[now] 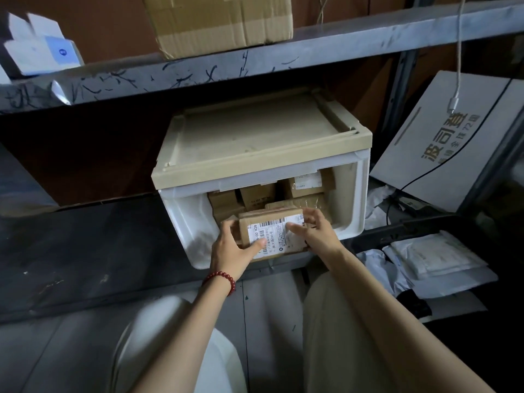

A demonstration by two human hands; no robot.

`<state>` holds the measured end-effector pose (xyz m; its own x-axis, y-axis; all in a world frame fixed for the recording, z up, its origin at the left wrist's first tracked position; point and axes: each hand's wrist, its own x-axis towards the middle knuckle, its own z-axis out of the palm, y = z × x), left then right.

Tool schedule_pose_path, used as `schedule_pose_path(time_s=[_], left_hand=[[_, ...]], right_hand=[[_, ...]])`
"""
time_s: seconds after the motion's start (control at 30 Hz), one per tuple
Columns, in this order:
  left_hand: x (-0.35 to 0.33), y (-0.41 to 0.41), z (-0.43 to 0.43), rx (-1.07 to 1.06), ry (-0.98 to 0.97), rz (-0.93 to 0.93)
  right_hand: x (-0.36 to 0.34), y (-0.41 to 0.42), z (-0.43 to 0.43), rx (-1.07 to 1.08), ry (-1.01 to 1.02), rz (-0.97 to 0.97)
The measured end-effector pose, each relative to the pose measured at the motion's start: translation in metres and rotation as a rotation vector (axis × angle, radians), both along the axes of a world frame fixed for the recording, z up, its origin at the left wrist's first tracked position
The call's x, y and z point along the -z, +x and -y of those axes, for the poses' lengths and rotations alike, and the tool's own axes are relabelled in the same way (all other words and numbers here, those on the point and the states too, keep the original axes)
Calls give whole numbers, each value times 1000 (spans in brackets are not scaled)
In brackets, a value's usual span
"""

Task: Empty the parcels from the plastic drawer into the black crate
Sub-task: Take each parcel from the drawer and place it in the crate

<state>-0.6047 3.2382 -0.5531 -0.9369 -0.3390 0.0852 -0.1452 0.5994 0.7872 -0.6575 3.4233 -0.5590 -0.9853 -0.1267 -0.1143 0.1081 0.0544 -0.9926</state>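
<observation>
Left hand [232,251], red bead bracelet [219,280] on the wrist, grips the near-left edge of a labelled cardboard parcel [272,234], thumb on the shipping label. Right hand [314,231] clamps the parcel's right edge, fingers over the top. Parcel sits at the front of the pulled-out white plastic drawer [187,219]. Behind the parcel, more brown parcels [255,197] fill the drawer. Right of the drawer, black crate [397,232] holds white mailer bags [431,256].
</observation>
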Motion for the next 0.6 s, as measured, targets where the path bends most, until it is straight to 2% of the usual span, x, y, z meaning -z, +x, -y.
schedule_pose_path(time_s=[0.23,0.43,0.6], left_hand=[[-9,-16,-61,166,77,8],[-9,-34,-132,346,37,26],[-1,-51,-192,497,-73,31]], right_hand=[[-7,13,-77,137,-28,-85],[3,27,-151,295,-153,-23],[23,43,-201,382,-90,95]])
